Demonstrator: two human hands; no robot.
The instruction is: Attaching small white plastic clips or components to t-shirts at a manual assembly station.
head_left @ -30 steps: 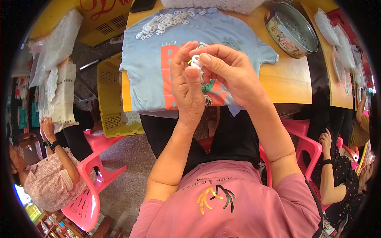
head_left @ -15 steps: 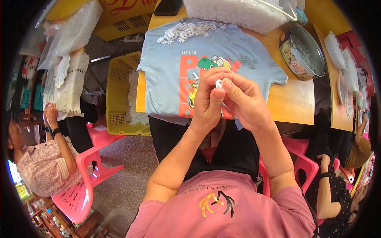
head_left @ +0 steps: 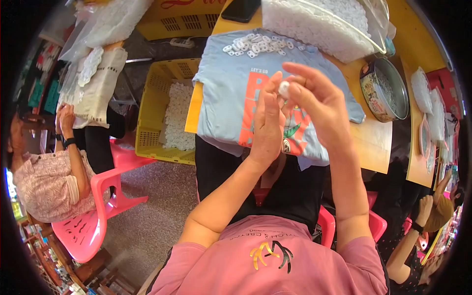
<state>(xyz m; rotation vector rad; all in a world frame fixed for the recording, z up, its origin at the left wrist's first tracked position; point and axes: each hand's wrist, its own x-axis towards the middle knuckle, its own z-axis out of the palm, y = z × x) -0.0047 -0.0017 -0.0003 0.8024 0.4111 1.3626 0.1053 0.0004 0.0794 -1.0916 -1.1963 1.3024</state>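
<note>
Over a light blue printed T-shirt (head_left: 223, 93) spread on the table, my two hands meet around a small white plastic piece (head_left: 283, 90). My left hand (head_left: 268, 125) is upright, its fingertips and thumb close together beside the piece. The thumb of my right hand (head_left: 324, 110) presses against the piece from the other side, while its forefinger is lifted and stretched out. My fingers partly cover the piece. Beyond my hands, a pile of white oval pieces with holes (head_left: 258, 45) lies on the upper part of the shirt.
A clear-sided container (head_left: 314, 30) full of white pieces stands at the back, near a black phone (head_left: 241, 11). At right is a round tin (head_left: 368, 83) with small clear bits. A yellow crate (head_left: 147, 110) holds more pieces at left. Other people (head_left: 49, 182) sit on both sides.
My right hand has loosened from a close pinch, with its forefinger lifting away. The hands have drawn slightly apart around the white piece. The whole view has shifted, so the table appears farther right.
</note>
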